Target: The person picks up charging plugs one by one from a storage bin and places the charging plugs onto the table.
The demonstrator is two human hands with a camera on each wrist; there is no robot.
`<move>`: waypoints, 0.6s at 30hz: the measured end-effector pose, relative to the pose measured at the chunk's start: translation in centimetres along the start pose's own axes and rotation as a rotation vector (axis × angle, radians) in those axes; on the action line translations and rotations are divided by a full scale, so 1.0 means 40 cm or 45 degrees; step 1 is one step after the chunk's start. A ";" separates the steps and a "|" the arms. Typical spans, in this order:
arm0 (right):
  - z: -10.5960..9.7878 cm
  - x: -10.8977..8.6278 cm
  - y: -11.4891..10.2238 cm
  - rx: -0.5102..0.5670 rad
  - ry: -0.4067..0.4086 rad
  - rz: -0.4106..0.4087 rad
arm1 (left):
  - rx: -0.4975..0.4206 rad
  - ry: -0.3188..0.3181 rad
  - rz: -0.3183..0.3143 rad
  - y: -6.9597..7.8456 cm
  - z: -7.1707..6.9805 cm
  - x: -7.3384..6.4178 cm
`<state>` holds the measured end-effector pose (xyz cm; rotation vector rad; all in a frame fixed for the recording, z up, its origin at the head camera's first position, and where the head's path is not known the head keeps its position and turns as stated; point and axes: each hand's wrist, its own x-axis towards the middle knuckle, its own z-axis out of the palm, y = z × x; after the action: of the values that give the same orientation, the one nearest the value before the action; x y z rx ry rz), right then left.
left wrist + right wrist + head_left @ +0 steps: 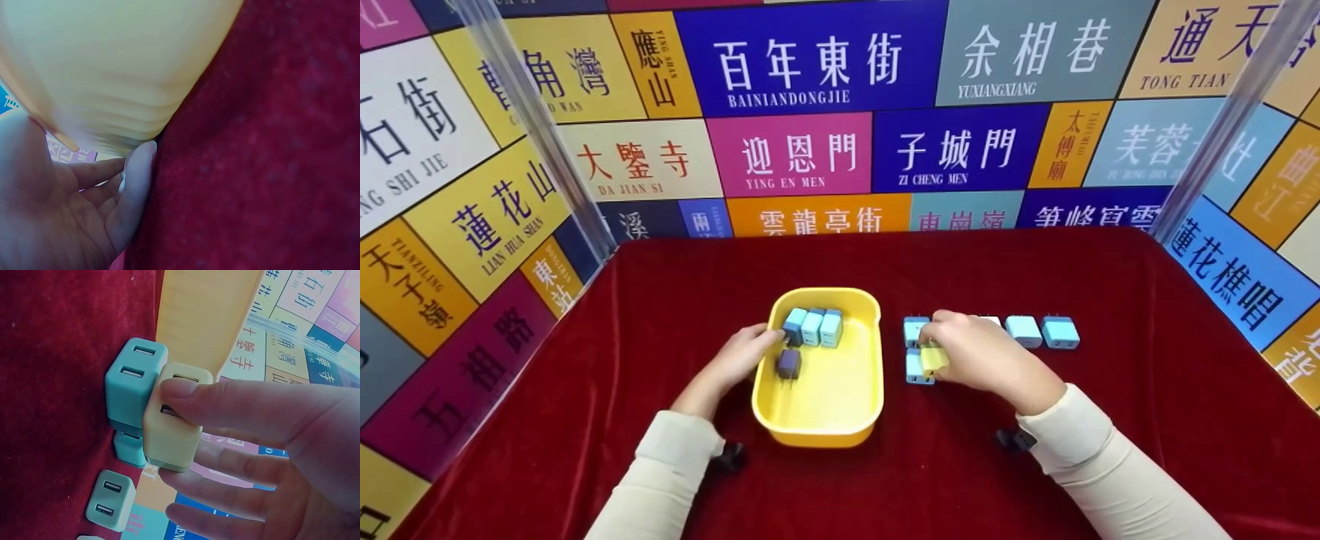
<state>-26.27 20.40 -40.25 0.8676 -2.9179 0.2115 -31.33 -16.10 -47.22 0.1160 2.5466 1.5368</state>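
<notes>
My left hand (pixel 742 356) grips the left wall of a yellow plastic bin (pixel 877 360), thumb over the rim and fingers along the outside (pixel 101 169). Three blue USB chargers (pixel 812 328) stand side by side at the bin's far left. A dark purple charger (pixel 789 364) lies nearer, prongs toward me. Right of the bin, my right hand (pixel 979 349) pinches a pale yellow USB charger (pixel 174 427) between thumb and fingers. It overlaps a light blue charger (pixel 913 366) and sits right beside a teal one (pixel 132 385) in the right wrist view.
A blue charger (pixel 915 328), a partly hidden white one (pixel 991 321), a pale one (pixel 1023 331) and a teal one (pixel 1060 332) form a row at right. Red velvet cloth (pixel 840 262) covers the table. Printed sign panels (pixel 810 150) and clear posts (pixel 1222 135) stand behind.
</notes>
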 end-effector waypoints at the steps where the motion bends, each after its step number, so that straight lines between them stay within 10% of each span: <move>1: -0.001 0.000 0.002 0.003 -0.001 0.001 | 0.000 0.001 0.001 0.000 0.000 0.000; 18: -0.032 -0.020 0.065 -0.012 -0.067 0.033 | -0.005 0.012 0.003 -0.002 0.001 -0.001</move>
<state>-26.96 23.20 -39.37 0.8466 -2.9778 0.1791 -31.29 -16.11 -47.29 0.1115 2.5512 1.5473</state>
